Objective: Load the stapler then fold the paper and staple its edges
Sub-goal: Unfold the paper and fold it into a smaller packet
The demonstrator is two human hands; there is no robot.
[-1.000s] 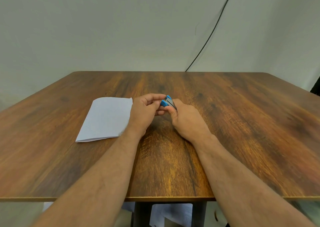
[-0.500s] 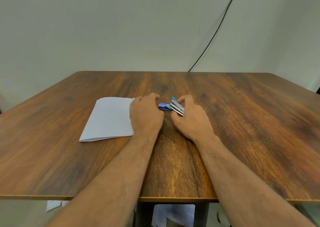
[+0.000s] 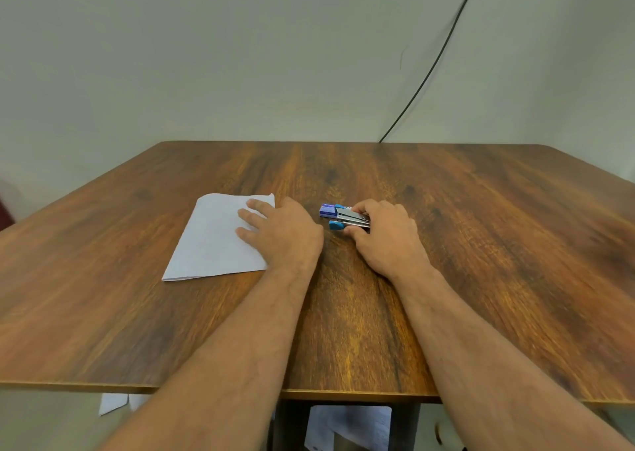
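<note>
stapler [image 3: 348, 219]: on the tabletop [image 3: 481, 244] just right of centre, blue and metal, lying low. Long axis runs roughly left-right, slightly toward the near right. Blue nose end points left, back end hidden under the right hand.
right hand [image 3: 388, 241]: palm down over the stapler's right part. Grip is narrow, fingers on the far side and thumb on the near side, curled round the body. Stapler sticks out leftward from the grip.
staple box [image 3: 328, 210]: small purple-blue box, touching or just beside the stapler's nose on its far-left side. Can't tell if there is a gap.
paper [image 3: 216, 241]: white, folded, flat on the tabletop left of centre. Long axis runs from near left to far right. Fold edge appears to be at the near end.
left hand [image 3: 285, 234]: flat, fingers straight and spread, holding nothing. Fingertips rest on the paper's right part, heel of the hand on bare wood.
hands: near each other, not touching; stapler lies between them.
background: black cable [image 3: 436, 59] runs down the wall behind the far edge. Loose sheets [image 3: 347, 426] on the floor under the tabletop.
</note>
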